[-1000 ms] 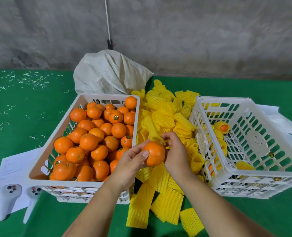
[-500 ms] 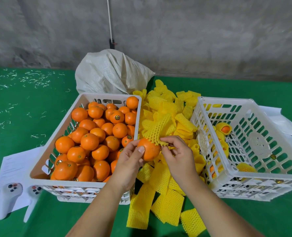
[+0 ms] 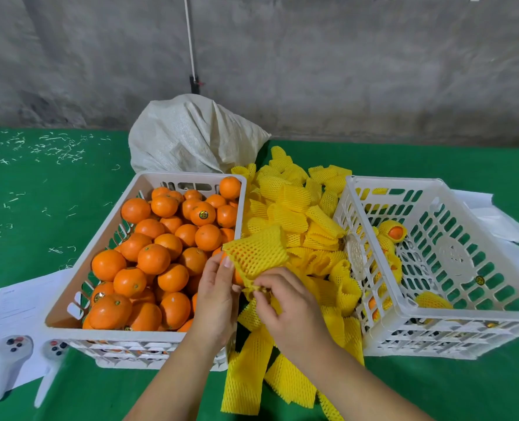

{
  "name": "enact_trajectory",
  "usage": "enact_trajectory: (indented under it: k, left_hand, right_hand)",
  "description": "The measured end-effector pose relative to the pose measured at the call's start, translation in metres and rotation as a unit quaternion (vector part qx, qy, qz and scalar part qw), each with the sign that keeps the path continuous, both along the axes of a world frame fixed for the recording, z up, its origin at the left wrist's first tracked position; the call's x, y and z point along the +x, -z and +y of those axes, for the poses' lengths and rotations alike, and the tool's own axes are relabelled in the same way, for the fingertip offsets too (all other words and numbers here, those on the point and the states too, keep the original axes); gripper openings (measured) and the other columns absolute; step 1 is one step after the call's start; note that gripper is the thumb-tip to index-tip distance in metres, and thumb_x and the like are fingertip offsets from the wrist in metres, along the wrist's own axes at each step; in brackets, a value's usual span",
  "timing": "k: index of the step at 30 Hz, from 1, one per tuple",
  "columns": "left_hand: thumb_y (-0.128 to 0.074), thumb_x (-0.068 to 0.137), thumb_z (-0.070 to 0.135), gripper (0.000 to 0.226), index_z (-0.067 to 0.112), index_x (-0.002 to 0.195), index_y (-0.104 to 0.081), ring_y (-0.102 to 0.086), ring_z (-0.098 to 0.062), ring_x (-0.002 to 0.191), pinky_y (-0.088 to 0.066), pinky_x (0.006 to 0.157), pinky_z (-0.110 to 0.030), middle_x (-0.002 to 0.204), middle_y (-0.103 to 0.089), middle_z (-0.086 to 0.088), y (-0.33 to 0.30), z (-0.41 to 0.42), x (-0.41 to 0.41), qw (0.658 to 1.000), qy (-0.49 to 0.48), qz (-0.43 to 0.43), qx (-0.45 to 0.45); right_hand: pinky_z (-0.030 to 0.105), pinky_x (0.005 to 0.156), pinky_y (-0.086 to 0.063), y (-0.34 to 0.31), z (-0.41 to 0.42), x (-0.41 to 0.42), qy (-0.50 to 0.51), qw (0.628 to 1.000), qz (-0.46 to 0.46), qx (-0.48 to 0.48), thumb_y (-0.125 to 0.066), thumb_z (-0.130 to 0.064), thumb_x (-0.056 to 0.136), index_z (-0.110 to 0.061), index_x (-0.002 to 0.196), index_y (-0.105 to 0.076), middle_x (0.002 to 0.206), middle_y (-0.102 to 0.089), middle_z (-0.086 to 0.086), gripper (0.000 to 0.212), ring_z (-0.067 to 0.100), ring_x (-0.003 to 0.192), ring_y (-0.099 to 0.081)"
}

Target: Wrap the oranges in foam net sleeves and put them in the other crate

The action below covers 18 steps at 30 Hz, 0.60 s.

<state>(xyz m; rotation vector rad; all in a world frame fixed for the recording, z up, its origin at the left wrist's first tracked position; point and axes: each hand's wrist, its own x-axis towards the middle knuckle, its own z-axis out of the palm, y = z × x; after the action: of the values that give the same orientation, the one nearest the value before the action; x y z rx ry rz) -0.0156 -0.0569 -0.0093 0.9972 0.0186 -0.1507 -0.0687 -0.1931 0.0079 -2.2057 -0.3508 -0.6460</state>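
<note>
Both hands were clenched on one job: the left hand [image 3: 214, 294] cupped an orange [image 3: 237, 276] from the side, thumb up against the mesh, while the right hand [image 3: 285, 299] pinched the lower edge of a yellow foam net sleeve [image 3: 256, 253] and drew it down over the fruit. A second before, that orange had sat bare between the fingers with the sleeve only touching its top; now only a sliver of peel showed under the stretched net, held just above the gap between the two crates. So the wrapping looked almost finished, with the bottom edge yet to be pulled closed. To the left stood the full crate [image 3: 70, 317] of bare oranges; behind and below lay the heap of spare sleeves [image 3: 294, 205]; to the right the other crate [image 3: 404, 311] held a few wrapped fruit [image 3: 393, 232] and plenty of room, the likely next stop.
</note>
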Motion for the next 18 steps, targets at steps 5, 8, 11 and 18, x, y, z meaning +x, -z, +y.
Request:
enact_trajectory:
  k: [5,8,11,18]
  left_hand:
    - [-0.09,0.078,0.05,0.086,0.029,0.146,-0.042,-0.068,-0.021,0.112,-0.057,0.09,-0.036,0.124,-0.069,-0.001,0.006,0.005,-0.002,0.991,0.084,-0.06,0.088]
    - [-0.082,0.092,0.024,0.079,0.036,0.157,-0.038,-0.064,-0.027,0.13,-0.056,0.103,-0.039,0.145,-0.062,-0.002,0.013,0.008,-0.002,0.977,0.142,-0.112,0.117]
    - [-0.087,0.089,0.029,0.074,0.029,0.151,-0.047,-0.067,-0.034,0.122,-0.059,0.1,-0.044,0.136,-0.067,-0.008,0.011,0.003,-0.006,0.975,0.101,-0.126,0.155]
    - [-0.075,0.091,0.021,0.036,0.037,0.123,-0.066,-0.073,-0.02,0.09,-0.061,0.072,-0.03,0.108,-0.075,-0.004,0.006,-0.003,-0.009,0.986,-0.025,-0.105,0.126]
  right_hand:
    - [0.012,0.079,-0.039,0.004,-0.012,0.006,0.065,0.994,0.061,0.061,-0.064,-0.017,0.091,-0.02,0.116,-0.058,0.105,-0.05,-0.011,0.025,0.001,0.099,-0.05]
    - [0.006,0.078,-0.038,-0.002,-0.024,0.014,0.076,0.992,0.076,0.065,-0.053,-0.017,0.094,-0.021,0.13,-0.063,0.115,-0.045,-0.014,0.038,-0.006,0.107,-0.048]
    - [0.01,0.075,-0.04,-0.003,-0.027,0.013,0.087,0.992,0.048,0.074,-0.053,-0.007,0.098,-0.016,0.126,-0.071,0.126,-0.047,-0.008,0.035,-0.001,0.105,-0.052]
    - [0.015,0.082,-0.047,-0.003,-0.004,-0.014,0.043,0.999,-0.013,0.006,-0.054,-0.018,0.097,-0.02,0.117,-0.064,0.114,-0.054,-0.009,0.023,0.01,0.102,-0.058]
